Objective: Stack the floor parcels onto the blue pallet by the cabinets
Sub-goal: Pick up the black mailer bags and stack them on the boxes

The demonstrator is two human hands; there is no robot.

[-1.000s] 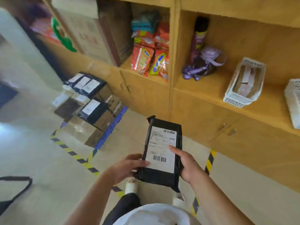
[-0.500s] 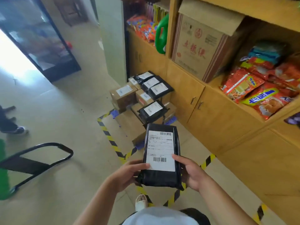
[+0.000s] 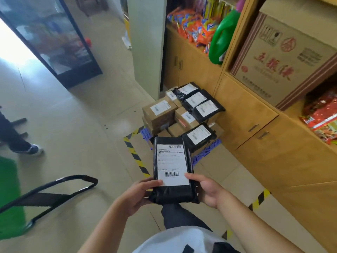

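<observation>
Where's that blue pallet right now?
The blue pallet lies on the floor, centre of view, under the parcels, against the wooden cabinets.

Pale floor tiles (image 3: 76, 125) catch bright light from the left, wooden cabinets (image 3: 255, 114) line the right wall, and a glass-fronted fridge (image 3: 54, 39) stands behind.

My black parcel (image 3: 173, 172) hides the near part of the blue pallet (image 3: 206, 152); stacked boxes cover most of the rest. Label print too small to read. Right frame edge crops the printed carton (image 3: 284, 57).
</observation>
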